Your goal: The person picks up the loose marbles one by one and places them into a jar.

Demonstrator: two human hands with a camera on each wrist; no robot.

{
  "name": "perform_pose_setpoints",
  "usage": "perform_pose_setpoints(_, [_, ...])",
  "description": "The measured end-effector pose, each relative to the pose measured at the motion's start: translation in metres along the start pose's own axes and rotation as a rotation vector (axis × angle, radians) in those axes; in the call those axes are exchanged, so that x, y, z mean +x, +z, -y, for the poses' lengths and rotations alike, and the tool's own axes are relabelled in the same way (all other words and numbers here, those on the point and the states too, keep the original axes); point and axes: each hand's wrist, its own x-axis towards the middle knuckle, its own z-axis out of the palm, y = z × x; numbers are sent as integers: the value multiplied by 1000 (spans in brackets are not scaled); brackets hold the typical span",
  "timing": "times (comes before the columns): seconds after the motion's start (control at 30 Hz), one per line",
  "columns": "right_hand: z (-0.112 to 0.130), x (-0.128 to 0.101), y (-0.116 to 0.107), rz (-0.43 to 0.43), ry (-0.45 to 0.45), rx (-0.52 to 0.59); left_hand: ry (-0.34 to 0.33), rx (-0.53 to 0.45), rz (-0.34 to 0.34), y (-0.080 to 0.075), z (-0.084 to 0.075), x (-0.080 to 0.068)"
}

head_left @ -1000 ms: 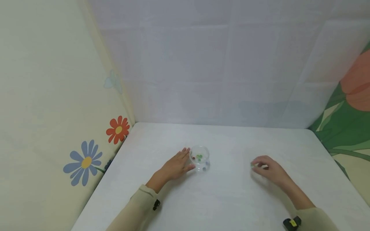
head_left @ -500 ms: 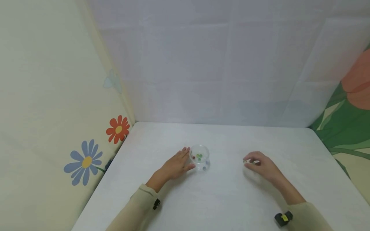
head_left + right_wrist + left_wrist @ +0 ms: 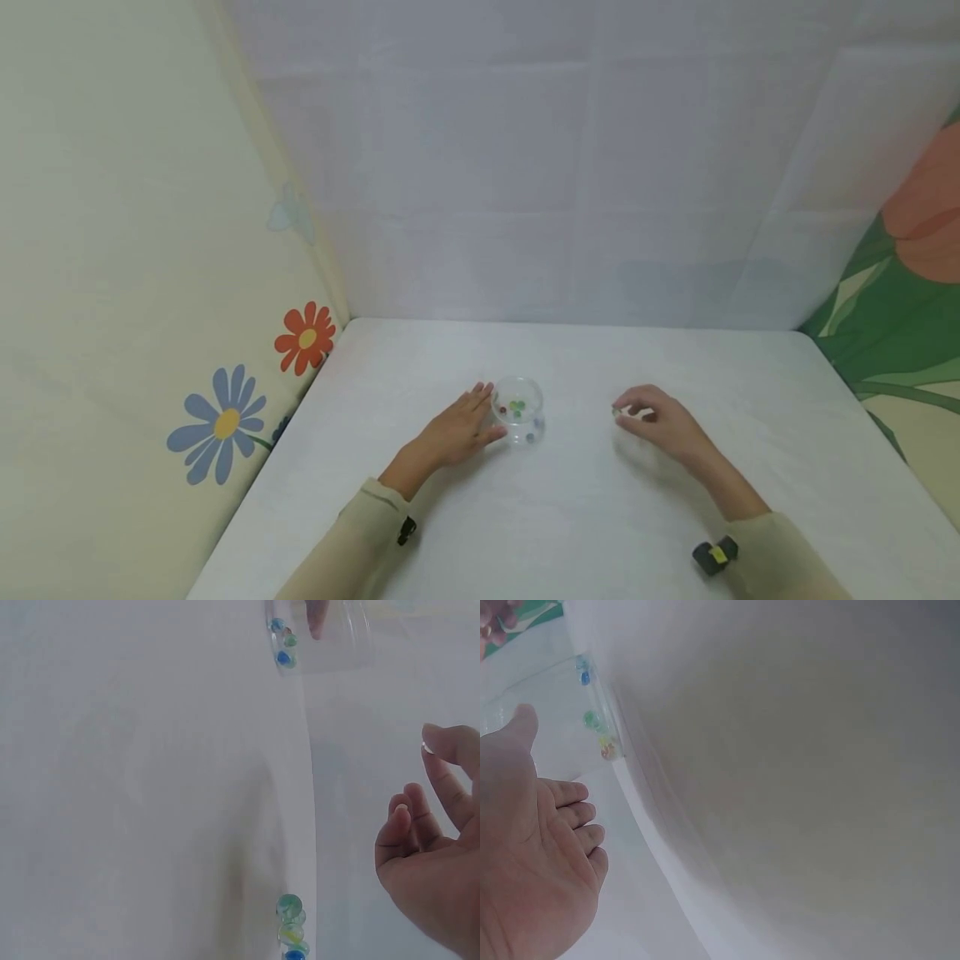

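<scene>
A clear round cup (image 3: 519, 427) stands on the white table with several coloured marbles (image 3: 517, 408) inside. My left hand (image 3: 455, 431) rests at the cup's left side, fingers extended and thumb in front. In the left wrist view that hand (image 3: 540, 847) lies close to the clear wall, marbles (image 3: 592, 720) showing through it. To the right of the cup, my right hand (image 3: 663, 422) pinches a small greenish marble (image 3: 616, 410) between thumb and index finger. The right wrist view shows this hand (image 3: 439, 825) with its fingertips together, the marble mostly hidden between them.
In the right wrist view, several more glass marbles (image 3: 291, 926) lie in a row at the bottom edge. The white table (image 3: 570, 533) meets a white cloth backdrop (image 3: 480, 167) behind and a flower-printed wall (image 3: 112, 292) on the left.
My right hand has moved left toward the cup with the marble in its fingertips. My left hand and the cup have stayed where they were.
</scene>
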Motion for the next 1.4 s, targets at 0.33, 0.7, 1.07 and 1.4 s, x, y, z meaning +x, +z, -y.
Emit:
perform_pose_setpoints(0.33, [11, 9, 12, 24, -51, 72, 16, 17, -2, 7, 6, 4])
perform_pose_setpoints(0.7, [20, 19, 25, 29, -54, 105, 9, 41, 2, 9, 7, 6])
perform_pose_setpoints(1.07, [31, 31, 41, 40, -75, 147, 16, 37, -3, 9, 7, 6])
perform_pose_setpoints(1.4, [40, 40, 52, 60, -88, 172, 20, 46, -14, 10, 8, 6])
